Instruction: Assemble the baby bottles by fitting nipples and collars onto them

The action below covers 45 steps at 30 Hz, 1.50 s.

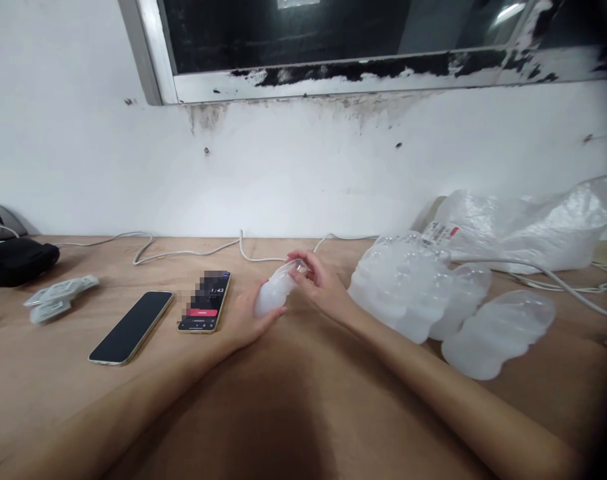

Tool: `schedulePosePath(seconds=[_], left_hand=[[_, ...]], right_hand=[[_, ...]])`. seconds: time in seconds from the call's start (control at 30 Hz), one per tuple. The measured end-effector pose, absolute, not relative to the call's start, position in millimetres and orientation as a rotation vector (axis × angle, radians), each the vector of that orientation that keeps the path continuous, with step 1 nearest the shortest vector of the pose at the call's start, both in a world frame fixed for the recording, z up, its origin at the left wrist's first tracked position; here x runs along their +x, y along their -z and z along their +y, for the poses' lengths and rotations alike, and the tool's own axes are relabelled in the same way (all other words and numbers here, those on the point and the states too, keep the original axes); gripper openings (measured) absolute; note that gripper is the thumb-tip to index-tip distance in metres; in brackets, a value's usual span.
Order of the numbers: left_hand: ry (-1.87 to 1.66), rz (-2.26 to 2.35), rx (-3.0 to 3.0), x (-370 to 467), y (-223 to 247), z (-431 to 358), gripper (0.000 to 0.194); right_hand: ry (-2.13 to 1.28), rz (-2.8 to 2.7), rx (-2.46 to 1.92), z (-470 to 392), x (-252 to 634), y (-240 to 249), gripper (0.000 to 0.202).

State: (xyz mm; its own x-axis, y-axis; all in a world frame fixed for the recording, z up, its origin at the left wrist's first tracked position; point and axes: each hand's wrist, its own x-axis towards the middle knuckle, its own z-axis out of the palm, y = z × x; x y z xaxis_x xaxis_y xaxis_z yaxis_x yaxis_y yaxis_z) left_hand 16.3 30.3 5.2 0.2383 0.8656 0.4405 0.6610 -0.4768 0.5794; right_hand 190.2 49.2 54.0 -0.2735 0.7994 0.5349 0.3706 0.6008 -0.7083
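Near the middle of the table, a translucent white plastic piece (273,293) with a clear, rounded upper end is held between both hands. My left hand (248,313) wraps round its lower left side, the thumb along the near edge. The fingers of my right hand (316,277) are bent and pinch the clear end at the upper right. Right of my right hand lies a heap of similar translucent pieces (403,287), with another stack (498,333) of them nearer the right side.
A clear plastic bag (528,227) with a label lies at the back right. Two phones, one dark (132,328) and one lit (210,303), lie left of my hands. Small plastic parts (58,299) and a black object (26,261) are farther left. White cables (198,253) run along the wall.
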Motion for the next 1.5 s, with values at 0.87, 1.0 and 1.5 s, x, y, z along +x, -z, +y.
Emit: schedulePosePath(seconds=[0.87,1.0,1.5], left_hand=[[-1.066,1.35,2.358,18,-3,30,0.052],[-1.043,1.383,2.378,18,-4,29,0.055],[-1.044,1.359,2.396,21,-4,28,0.05]], right_hand=[[-0.414,-2.2,-1.022,44,198,-57,0.035],[-0.354,-2.254,-0.963,43,200,-60,0.034],[-0.074,-2.36,-0.825,42,200,-62,0.034]])
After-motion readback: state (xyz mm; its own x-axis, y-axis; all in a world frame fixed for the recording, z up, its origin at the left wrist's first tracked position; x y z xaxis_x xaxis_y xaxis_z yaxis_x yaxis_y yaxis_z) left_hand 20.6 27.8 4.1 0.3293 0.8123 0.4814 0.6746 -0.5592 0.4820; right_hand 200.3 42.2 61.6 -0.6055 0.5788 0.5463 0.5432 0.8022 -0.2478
